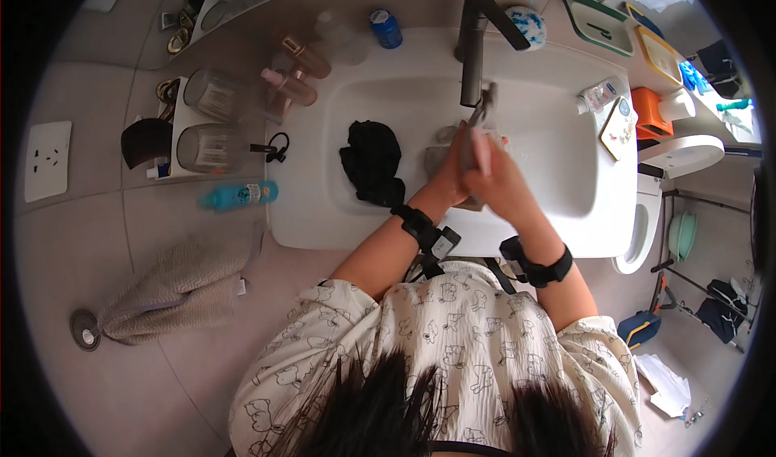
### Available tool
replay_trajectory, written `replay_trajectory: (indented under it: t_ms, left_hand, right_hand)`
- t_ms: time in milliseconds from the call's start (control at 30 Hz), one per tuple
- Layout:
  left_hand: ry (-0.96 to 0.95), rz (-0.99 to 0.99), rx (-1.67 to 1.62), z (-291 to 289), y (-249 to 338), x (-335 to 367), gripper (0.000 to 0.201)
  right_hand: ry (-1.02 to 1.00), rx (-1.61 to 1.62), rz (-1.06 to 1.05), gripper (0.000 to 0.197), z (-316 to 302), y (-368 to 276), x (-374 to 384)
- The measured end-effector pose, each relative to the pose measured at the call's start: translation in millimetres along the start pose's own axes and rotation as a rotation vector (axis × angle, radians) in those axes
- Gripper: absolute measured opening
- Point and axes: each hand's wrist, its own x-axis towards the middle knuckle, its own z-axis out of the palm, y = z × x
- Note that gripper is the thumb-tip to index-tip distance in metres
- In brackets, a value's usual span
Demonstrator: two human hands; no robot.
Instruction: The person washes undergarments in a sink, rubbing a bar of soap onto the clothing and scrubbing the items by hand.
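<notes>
Under the dark faucet (483,45), my two hands are close together over the white sink (566,166). My left hand (453,172) and my right hand (499,184) are closed on a grey-beige cloth (482,117), partly smeared by motion. Its exact kind cannot be made out. More grey-beige fabric (438,162) shows beside and below my left hand, partly hidden by it. A crumpled black cloth (372,162) lies in the basin, left of my hands. Each wrist wears a black strap with a small device.
Pink pump bottles (291,87) and a blue can (385,29) stand on the sink's back left. At the right edge are a clear tube (598,96) and an orange holder (649,112). A blue bottle (240,195) and a beige towel (174,287) are at the left.
</notes>
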Motion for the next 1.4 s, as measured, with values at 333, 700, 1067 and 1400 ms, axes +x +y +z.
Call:
replay_trajectory:
  t_ms: [333,700,1067,1400]
  left_hand:
    - [-0.094,0.252,-0.344,-16.3,-31.6,-4.3,0.046]
    - [-0.106,-0.138,-0.563,-24.2,-45.5,0.4,0.063]
    - [0.426,-0.072,0.001,21.4,-18.9,-14.4,0.048]
    - [0.467,0.306,0.690,0.4,-5.6,3.1,0.070]
  right_hand:
    - [0.108,-0.557,-0.290,0.038,15.3,34.3,0.7]
    - [0.135,-0.716,-0.200,0.061,45.6,94.1,-0.8]
    - [-0.047,0.389,0.351,0.032,-5.1,135.2,55.1]
    - [0.327,-0.175,-0.040,0.035,42.1,115.6,23.0]
